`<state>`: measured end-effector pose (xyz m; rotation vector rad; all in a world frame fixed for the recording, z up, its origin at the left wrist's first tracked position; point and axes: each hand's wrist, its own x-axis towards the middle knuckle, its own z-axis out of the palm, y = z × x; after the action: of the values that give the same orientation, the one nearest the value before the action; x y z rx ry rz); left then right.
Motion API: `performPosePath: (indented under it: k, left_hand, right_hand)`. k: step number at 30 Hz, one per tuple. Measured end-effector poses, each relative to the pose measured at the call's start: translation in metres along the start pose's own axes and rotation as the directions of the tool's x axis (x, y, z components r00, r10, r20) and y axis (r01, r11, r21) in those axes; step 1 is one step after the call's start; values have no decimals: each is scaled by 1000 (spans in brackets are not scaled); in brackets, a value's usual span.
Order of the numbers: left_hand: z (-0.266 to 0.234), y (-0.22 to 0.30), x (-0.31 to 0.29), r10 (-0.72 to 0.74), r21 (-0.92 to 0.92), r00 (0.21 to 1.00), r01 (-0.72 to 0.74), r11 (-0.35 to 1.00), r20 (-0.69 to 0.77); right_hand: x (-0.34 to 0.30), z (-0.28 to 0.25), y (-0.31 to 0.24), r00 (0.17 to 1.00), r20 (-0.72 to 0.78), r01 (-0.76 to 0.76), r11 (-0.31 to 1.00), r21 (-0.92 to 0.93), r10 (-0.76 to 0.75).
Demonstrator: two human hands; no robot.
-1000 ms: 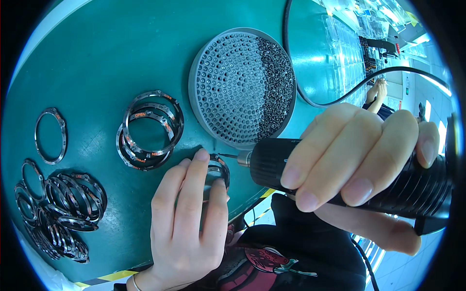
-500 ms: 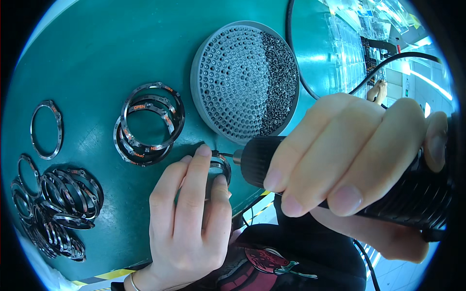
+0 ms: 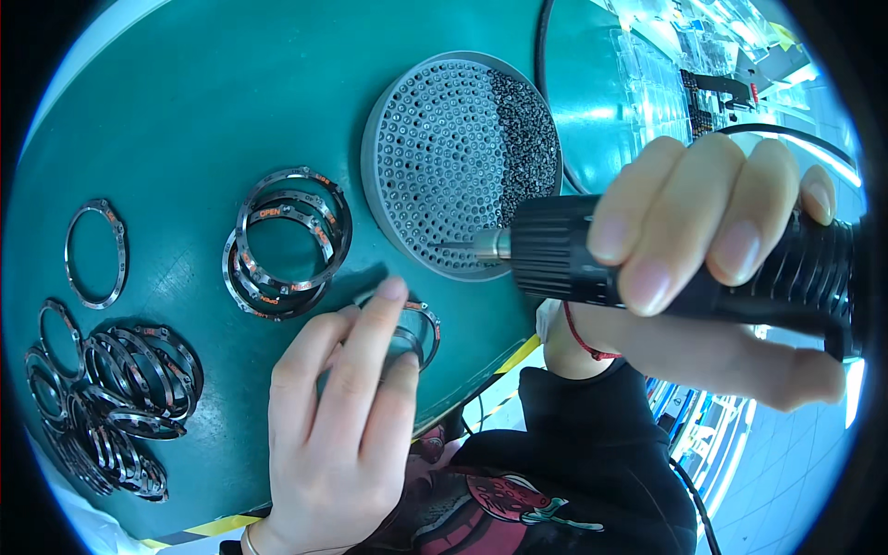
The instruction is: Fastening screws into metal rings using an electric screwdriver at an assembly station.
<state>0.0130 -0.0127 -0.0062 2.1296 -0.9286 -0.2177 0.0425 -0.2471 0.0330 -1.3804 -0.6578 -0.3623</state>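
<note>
My right hand (image 3: 708, 222) is wrapped around a black electric screwdriver (image 3: 560, 242). The tool points left, with its thin bit over the lower edge of a round grey screw tray (image 3: 372, 199). Pits cover the tray's face, and small dark screws (image 3: 529, 139) lie heaped along its right side. My left hand (image 3: 347, 416) grips a dark metal ring (image 3: 432, 324) on the table, its fingers bent over the near side and hiding part of it. Beyond those fingers, several similar rings (image 3: 294, 277) are stacked loosely, with orange marks on them.
A big pile of rings (image 3: 139, 370) covers the left of the green table (image 3: 231, 83), and a single ring (image 3: 96, 254) lies above it. A black cable (image 3: 544, 74) runs behind the tray. Clear plastic trays (image 3: 652, 83) stand at the far right. Striped tape (image 3: 222, 525) marks the near edge.
The screwdriver has lifted away from the ring under my left hand and moved up and right, its bit now over the screw tray. My left hand has shifted slightly left, still on the ring.
</note>
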Motion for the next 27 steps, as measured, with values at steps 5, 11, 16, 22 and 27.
performPosePath:
  k: [5, 11, 16, 22, 27]
  left_hand:
    - [-2, 5, 0, -86, -2, 996, 86, 996, -18]
    - [9, 1, -4, -44, 30, 996, 46, 998, -74]
    - [13, -2, -1, 42, 89, 989, -29, 996, -140]
    - [12, 0, 0, 31, 75, 990, -21, 997, -134]
    - [13, 0, 0, 37, 77, 989, -26, 997, -146]
  right_hand:
    - [5, 2, 5, 992, 126, -10, 999, -34, 14]
    - [2, 2, 7, 994, 107, 35, 999, -40, -30]
    - [4, 1, 4, 985, 171, 7, 999, -43, 1]
    - [3, 4, 1, 990, 142, 6, 998, -68, 4]
    - [0, 8, -9, 999, 43, 11, 996, -84, -7]
